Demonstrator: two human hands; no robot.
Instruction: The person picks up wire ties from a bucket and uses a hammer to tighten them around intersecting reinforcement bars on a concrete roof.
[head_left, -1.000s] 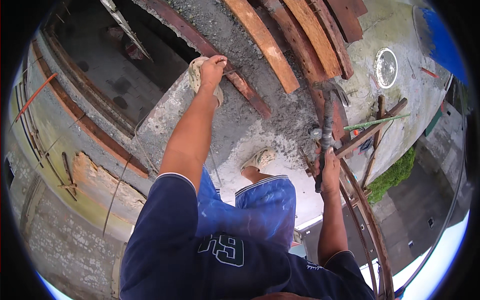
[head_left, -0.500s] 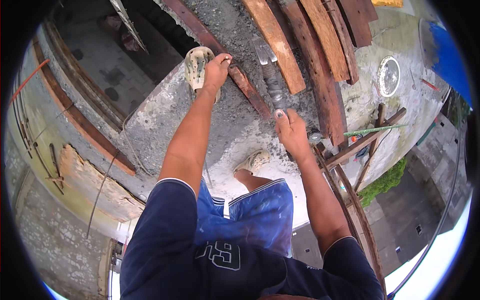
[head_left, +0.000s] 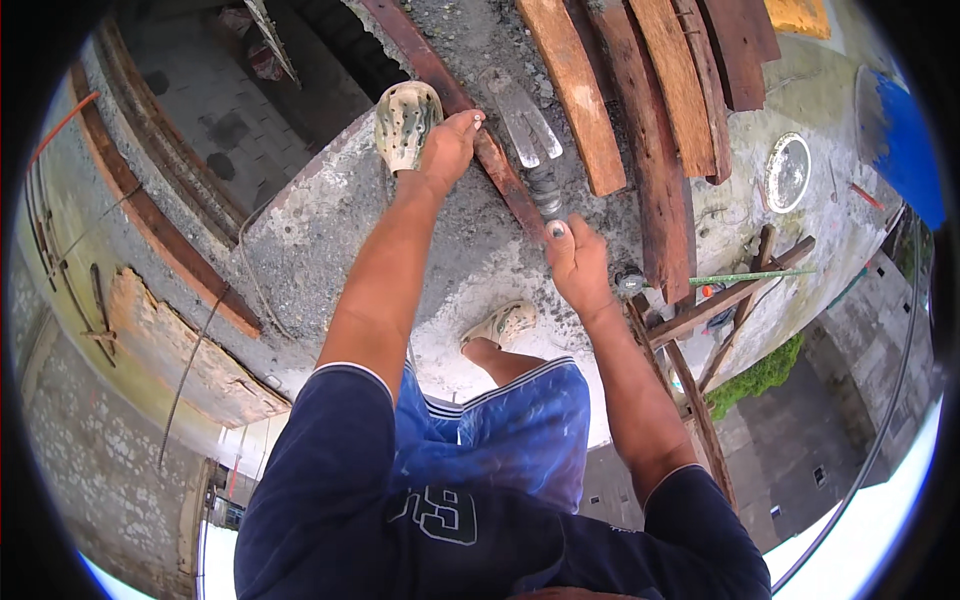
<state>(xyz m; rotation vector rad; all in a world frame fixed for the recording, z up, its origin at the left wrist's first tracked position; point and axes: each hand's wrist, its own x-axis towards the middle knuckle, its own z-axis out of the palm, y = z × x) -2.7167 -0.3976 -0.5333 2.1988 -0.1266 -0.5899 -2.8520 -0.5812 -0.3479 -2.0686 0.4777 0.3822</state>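
Observation:
My left hand (head_left: 448,150) is closed at the reddish-brown board (head_left: 505,180), its fingertips pinching something small that I cannot make out. Just left of it, my foot in a cream, patterned clog (head_left: 405,120) is raised against that board. My right hand (head_left: 578,260) grips the taped handle of a hammer (head_left: 522,120), whose metal claw lies over the rough concrete just right of the board, near my left hand. My other clog (head_left: 505,325) rests on pale concrete below.
Curved boards (head_left: 670,90) lie at the upper right, with crossed timbers (head_left: 720,305) and a white round lid (head_left: 788,172) beyond. A dark opening (head_left: 290,70) drops away at upper left, bordered by curved timber (head_left: 170,240). Thin rods and a cable (head_left: 905,370) run along the sides.
My right hand has brought the hammer from the right side up and left, alongside the reddish board. My left hand has shifted slightly right in the picture and stays closed.

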